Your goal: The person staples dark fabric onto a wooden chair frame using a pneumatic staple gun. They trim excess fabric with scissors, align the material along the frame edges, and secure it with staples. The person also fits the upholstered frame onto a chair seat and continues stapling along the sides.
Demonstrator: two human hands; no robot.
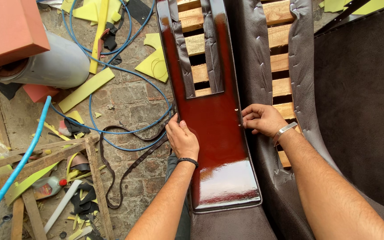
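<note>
Seen from the head camera, a person presses both hands to a glossy dark-red wooden panel (216, 129) that runs lengthwise up the frame, its long axis near vertical, the broad rounded end toward the person and the slotted end pointing away. The left hand (182, 138) lies flat on the panel's left edge, fingers together and curled over the rim. The right hand (262, 119) rests at the panel's right edge, fingers bent in narrow against the brown upholstery (361, 102) beside it, holding nothing that can be made out. A silver bracelet (285, 130) circles the right wrist, a black band (187, 161) the left. Behind the panel's single long slot, wooden slats (281, 86) show, about seven visible at right. On the stone floor (134, 98) at left lie one blue hose (112, 66), many yellow foam scraps (85, 89), one grey pipe (54, 64) and one small bottle with a red cap (50, 186); what it holds cannot be told.
</note>
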